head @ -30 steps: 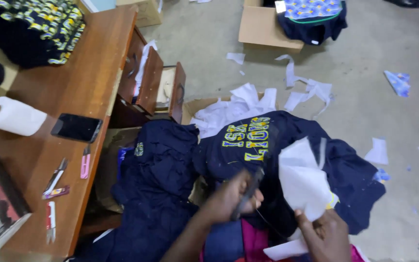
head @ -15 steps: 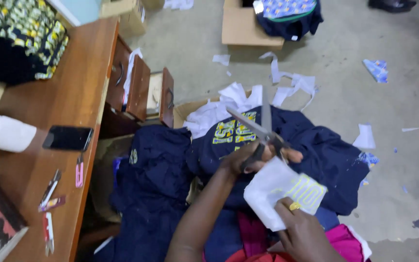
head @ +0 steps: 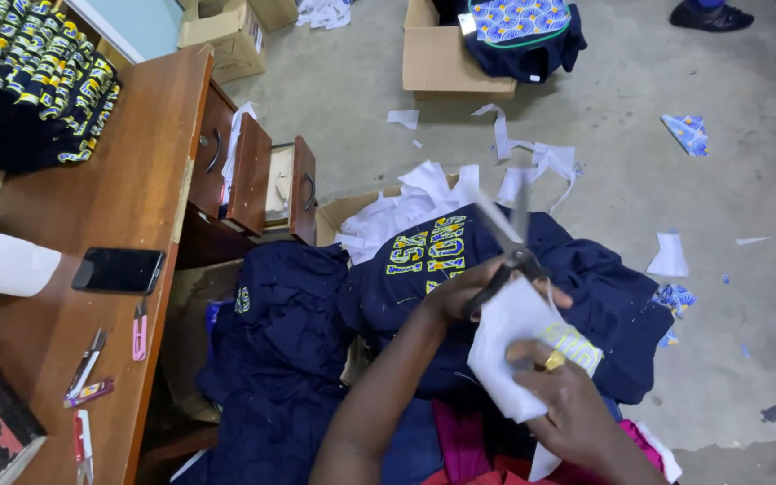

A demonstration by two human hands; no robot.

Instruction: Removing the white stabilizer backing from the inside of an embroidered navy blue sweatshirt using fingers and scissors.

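Observation:
My left hand point(head: 462, 292) grips the black handles of a pair of scissors point(head: 507, 235), whose blades point up and away over a navy garment with yellow lettering point(head: 428, 256). My right hand point(head: 568, 404), with a ring on one finger, holds a white sheet with a yellow print point(head: 514, 346) by its lower edge, just under the scissors. The sheet touches the scissor handles. Both hands hover above a pile of navy garments point(head: 285, 359) on my lap and the floor.
A wooden desk point(head: 110, 216) at left carries a paper roll point(head: 4, 262), a black phone point(head: 119, 269), small clippers point(head: 139, 330) and a stack of navy-and-yellow items point(head: 33, 81); its drawers point(head: 249, 171) stand open. White paper scraps point(head: 532, 162) and cardboard boxes point(head: 446, 63) lie on the concrete floor.
The scissors rose from low over the garments to blades pointing up. The white sheet moved left and up under them. The camera shifted slightly.

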